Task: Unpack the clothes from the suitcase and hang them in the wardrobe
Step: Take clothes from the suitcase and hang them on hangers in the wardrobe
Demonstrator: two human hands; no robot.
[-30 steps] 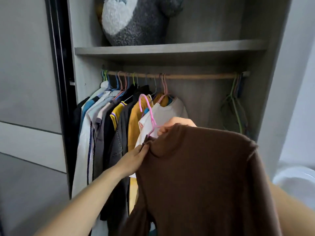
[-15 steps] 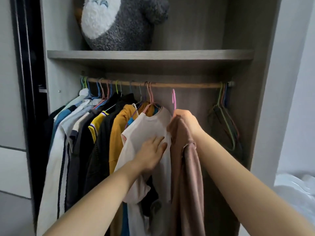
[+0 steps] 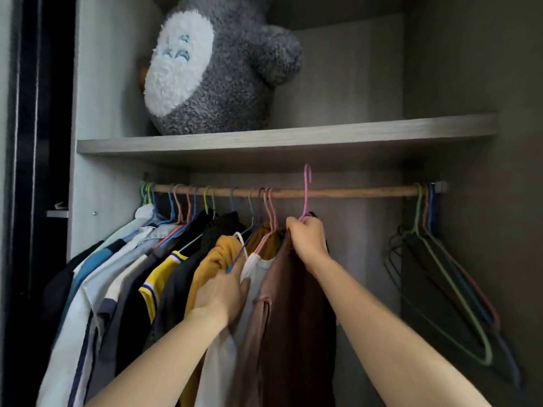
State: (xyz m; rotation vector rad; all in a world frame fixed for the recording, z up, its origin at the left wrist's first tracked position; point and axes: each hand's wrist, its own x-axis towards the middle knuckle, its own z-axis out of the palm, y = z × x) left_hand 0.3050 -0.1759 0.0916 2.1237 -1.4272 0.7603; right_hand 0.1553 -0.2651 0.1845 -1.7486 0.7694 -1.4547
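My right hand [image 3: 308, 242] has lifted since half a second ago: the slim pink plastic hanger [image 3: 306, 195] whose hook was just under the rail now crosses in front of the round wooden rail [image 3: 352, 191], its curved top standing above it and not resting on it. My fingers are clamped tight round the hanger's neck, together with the collar of the long brown knitted garment [image 3: 293, 318], which hangs straight down from my fist.

My left hand [image 3: 221, 293] has slid leftward. It is open, fingers fairly straight, pressing where a white top [image 3: 255, 277] meets a mustard-yellow one [image 3: 214, 259]. It holds nothing.

The grey wood-grain wardrobe [image 3: 455, 69] holds a row of shirts and jackets on coloured hangers, crowded along the left half of the rail. The brown garment is just to their right. At the far right end hangs a bunch of bare wire hangers [image 3: 446, 274], green, pink, blue and dark. Above the rail, a grey shelf [image 3: 293, 139] carries a round grey plush toy with a fluffy white belly [image 3: 211, 77].
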